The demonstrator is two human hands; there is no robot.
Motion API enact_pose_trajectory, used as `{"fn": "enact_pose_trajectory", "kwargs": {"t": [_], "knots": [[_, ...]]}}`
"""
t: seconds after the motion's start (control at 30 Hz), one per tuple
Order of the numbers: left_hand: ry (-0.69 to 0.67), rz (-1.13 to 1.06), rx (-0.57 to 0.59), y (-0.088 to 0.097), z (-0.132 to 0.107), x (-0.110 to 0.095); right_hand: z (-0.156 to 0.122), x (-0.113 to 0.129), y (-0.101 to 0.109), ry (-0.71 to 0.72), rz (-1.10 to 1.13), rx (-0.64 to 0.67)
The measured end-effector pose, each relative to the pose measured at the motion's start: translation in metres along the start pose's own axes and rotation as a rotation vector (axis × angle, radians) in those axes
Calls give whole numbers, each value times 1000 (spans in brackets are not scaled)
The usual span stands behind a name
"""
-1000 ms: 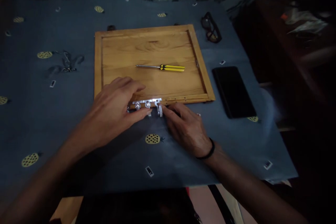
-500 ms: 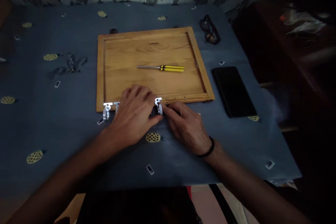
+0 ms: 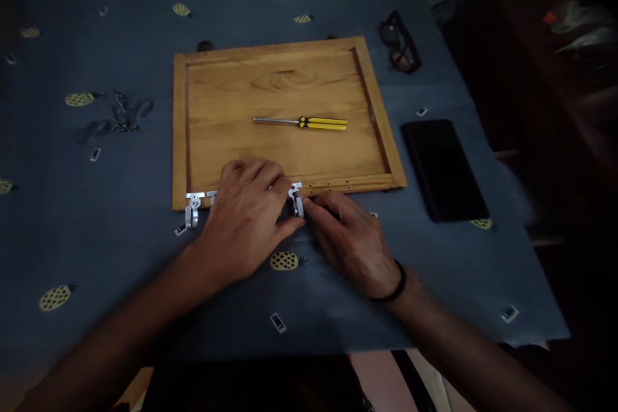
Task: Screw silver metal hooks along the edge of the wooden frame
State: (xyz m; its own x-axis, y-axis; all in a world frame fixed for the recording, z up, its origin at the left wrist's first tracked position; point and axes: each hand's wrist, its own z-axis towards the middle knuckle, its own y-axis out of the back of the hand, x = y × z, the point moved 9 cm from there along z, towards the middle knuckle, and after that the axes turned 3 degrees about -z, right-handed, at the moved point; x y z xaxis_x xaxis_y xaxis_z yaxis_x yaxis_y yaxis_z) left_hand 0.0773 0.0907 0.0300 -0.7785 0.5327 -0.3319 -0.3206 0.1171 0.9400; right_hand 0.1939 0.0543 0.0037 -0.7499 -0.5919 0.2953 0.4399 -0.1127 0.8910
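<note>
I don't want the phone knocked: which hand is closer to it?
Right. The right hand is to the left of the phone, slightly lower in view; the left hand is farther left, past the right one.

From my remote seat I saw a bare left hand (image 3: 246, 222) with knuckles faintly lit, and a bare right hand (image 3: 355, 244) with a slim, plain black band (image 3: 400, 287) curved around its wrist. The left forearm (image 3: 157, 290) and right forearm (image 3: 449, 328) were uncovered as far as my view reached; the dark shape (image 3: 241, 386) at the lower edge was too dim for me to confirm as clothing.
</note>
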Motion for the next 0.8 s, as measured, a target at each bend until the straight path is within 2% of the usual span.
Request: {"fn": "enact_pose_trajectory", "kwargs": {"t": [0.17,0.23,0.33,0.4,0.5,0.57,0.6,0.67,0.7,0.8], "knots": [[1,-6,-2,-2,0,0,1,2,2,10,-5,-14],[-14,-31,-12,4,-2,2,1,0,1,-2,12,-7],[13,-108,-106,32,-10,17,0,-2,-1,-20,64,4],[74,-154,-196,59,-21,37,0,-1,-1,-2,55,-2],[205,-199,-258,90,-41,71,0,1,1,47,-2,-38],[279,-228,-302,105,-54,86,1,2,2,68,-29,-59],[291,-243,-300,109,-59,87,1,2,2,74,-39,-65],[250,-285,-251,108,-66,74,1,1,2,83,-60,-78],[189,-318,-221,105,-70,59,0,1,1,85,-68,-78],[15,-430,-82,75,-92,10,0,-2,-2,77,-68,-74]]}}
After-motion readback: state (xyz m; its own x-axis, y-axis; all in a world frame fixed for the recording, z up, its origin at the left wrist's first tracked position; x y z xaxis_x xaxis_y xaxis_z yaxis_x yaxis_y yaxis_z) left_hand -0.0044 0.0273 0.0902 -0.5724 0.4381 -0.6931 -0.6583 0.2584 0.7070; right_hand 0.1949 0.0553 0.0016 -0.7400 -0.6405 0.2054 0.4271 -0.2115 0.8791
